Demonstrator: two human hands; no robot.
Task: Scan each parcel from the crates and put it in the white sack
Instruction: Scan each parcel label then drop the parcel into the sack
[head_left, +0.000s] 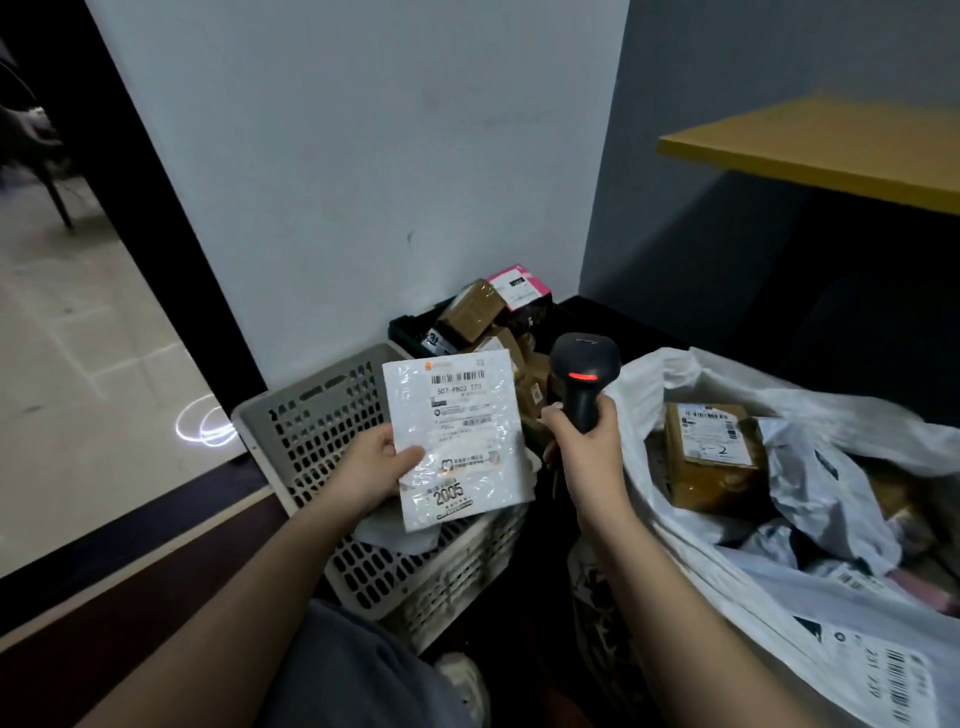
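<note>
Both hands are occupied at the centre of the frame. A flat white parcel (457, 439) is pinched at its lower left edge by the left hand (375, 465), thumb on the label face, and is held up above the grey perforated crate (332, 452). A black barcode scanner (584, 376) is gripped by its handle in the right hand (584, 447), just right of the parcel, with a red light seen on its head. Behind, at upper centre, a black crate (410, 327) is filled with brown boxes and a pink box (522, 286). At the right of the frame the white sack (649, 379) lies open, with a brown box (711, 454) and white mailers inside. A yellow shelf (831, 150) is seen at upper right.
</note>
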